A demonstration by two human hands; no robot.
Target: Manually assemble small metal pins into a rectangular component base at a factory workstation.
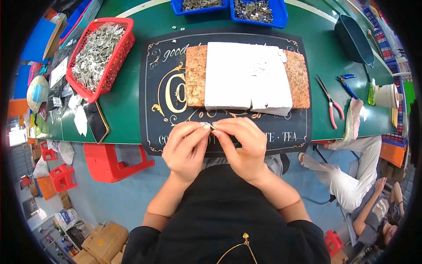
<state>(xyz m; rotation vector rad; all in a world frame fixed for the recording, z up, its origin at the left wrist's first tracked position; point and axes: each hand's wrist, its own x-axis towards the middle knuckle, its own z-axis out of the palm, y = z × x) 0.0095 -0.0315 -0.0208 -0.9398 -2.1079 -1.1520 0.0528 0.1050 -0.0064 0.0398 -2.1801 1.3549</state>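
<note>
My left hand and my right hand meet over the front of a black printed mat. Their fingertips pinch a tiny pale metallic piece between them; its exact kind is too small to make out. Just beyond the hands, a thick white block lies across a reddish-brown brick-like slab. The block's upper right is chipped and crumbled, and a crack shows at its near edge.
A red basket of small metal pieces stands left, near a phone. Two blue trays of small parts sit at the back. Pink-handled pliers, blue-handled cutters and a dark green bin are right. Someone sits at lower right.
</note>
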